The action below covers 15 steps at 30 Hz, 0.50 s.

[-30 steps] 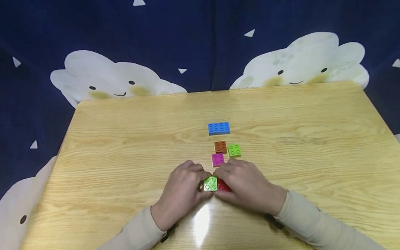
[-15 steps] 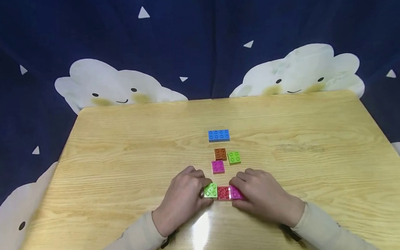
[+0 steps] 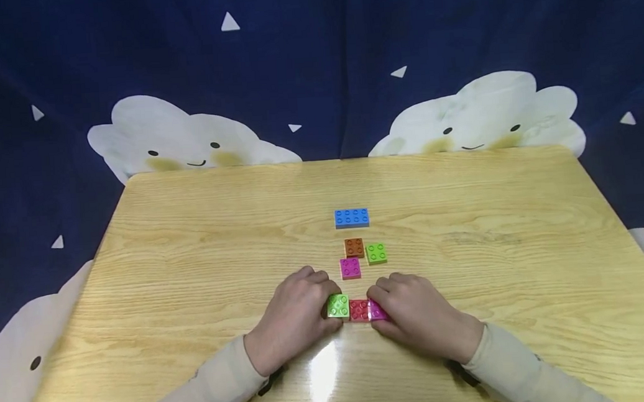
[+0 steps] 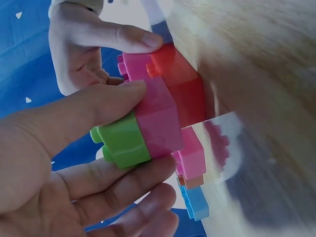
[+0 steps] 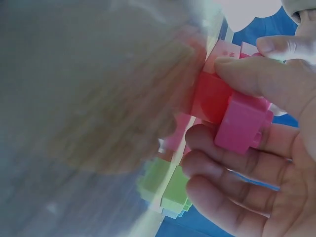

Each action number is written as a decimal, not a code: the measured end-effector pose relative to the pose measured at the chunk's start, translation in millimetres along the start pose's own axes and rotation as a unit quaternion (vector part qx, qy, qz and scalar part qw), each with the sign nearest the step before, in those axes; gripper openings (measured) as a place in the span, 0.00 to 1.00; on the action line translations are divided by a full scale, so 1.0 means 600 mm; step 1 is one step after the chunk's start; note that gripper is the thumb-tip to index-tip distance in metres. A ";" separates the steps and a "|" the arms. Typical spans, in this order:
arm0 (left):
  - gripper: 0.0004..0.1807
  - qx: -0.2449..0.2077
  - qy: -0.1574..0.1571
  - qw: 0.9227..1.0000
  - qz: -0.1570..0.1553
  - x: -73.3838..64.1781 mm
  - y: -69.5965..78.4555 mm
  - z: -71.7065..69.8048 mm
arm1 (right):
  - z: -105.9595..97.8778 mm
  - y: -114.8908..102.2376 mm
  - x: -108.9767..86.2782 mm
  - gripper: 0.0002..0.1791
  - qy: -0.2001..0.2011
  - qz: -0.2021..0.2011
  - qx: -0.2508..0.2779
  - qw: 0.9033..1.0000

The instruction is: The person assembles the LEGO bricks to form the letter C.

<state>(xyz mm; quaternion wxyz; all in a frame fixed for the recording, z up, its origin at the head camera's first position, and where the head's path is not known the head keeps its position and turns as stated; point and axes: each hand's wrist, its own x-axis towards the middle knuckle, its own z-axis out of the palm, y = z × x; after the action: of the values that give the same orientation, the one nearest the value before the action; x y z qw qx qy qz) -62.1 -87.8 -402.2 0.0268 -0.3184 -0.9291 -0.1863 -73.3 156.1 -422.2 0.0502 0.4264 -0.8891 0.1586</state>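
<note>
My left hand point(image 3: 296, 312) pinches a green toy building brick point(image 3: 338, 306) stacked on a pink brick point(image 4: 158, 113), its thumb lying along the pink side. My right hand point(image 3: 419, 306) pinches another pink brick point(image 3: 377, 310), which sits on a red brick point(image 3: 359, 310). The red brick's bare studs show between the two hands, right beside the green one. In the left wrist view the left pink brick overlaps the red one. Thumb and fingers hide part of the right pink brick in the head view.
Beyond the hands lie a loose pink brick point(image 3: 350, 268), a brown brick point(image 3: 354, 248) and a light green brick point(image 3: 376, 253), close together. Farther back is a longer blue brick point(image 3: 352, 218). The wooden table point(image 3: 190, 235) ends at a dark blue cloud-patterned cloth point(image 3: 311, 52).
Since a second ago my right hand has shifted right along the bricks, uncovering the red studs and the pink brick. My left hand keeps its grip. The head view has tilted slightly.
</note>
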 end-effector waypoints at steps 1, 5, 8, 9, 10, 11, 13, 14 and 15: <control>0.16 0.002 -0.005 1.000 -0.002 0.001 0.000 -0.001 | 0.000 0.000 0.000 0.09 -0.001 0.001 0.002 1.000; 0.17 0.002 -0.021 1.000 -0.006 0.003 0.000 -0.004 | -0.001 0.000 -0.001 0.08 -0.009 0.009 0.012 1.000; 0.21 -0.006 -0.035 0.999 -0.011 0.005 -0.001 -0.007 | -0.001 0.000 -0.001 0.08 -0.012 0.011 0.019 1.000; 0.23 -0.010 -0.038 0.999 -0.013 0.005 -0.002 -0.008 | -0.001 0.000 -0.001 0.08 -0.012 0.011 0.020 1.000; 0.24 -0.015 -0.039 0.999 -0.014 0.006 -0.003 -0.009 | -0.001 0.000 -0.001 0.08 -0.012 0.011 0.021 1.000; 0.26 -0.018 -0.041 0.999 -0.015 0.006 -0.003 -0.010 | -0.001 0.001 -0.001 0.08 -0.011 0.010 0.022 1.000; 0.29 -0.022 -0.043 0.999 -0.017 0.008 -0.004 -0.011 | 0.000 0.001 0.000 0.08 -0.010 0.008 0.022 1.000; 0.29 -0.024 -0.044 0.999 -0.017 0.008 -0.004 -0.012 | 0.000 0.001 0.000 0.08 -0.009 0.007 0.021 1.000; 0.28 -0.023 -0.046 0.999 -0.017 0.009 -0.004 -0.013 | 0.000 0.002 0.000 0.08 -0.008 0.006 0.020 1.000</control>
<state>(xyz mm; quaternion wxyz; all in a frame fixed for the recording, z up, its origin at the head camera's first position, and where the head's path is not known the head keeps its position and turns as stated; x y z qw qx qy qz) -68.1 -89.1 -394.8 -0.0262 -0.3108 -0.9302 -0.1936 -74.0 156.7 -422.4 0.0334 0.4232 -0.8886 0.1736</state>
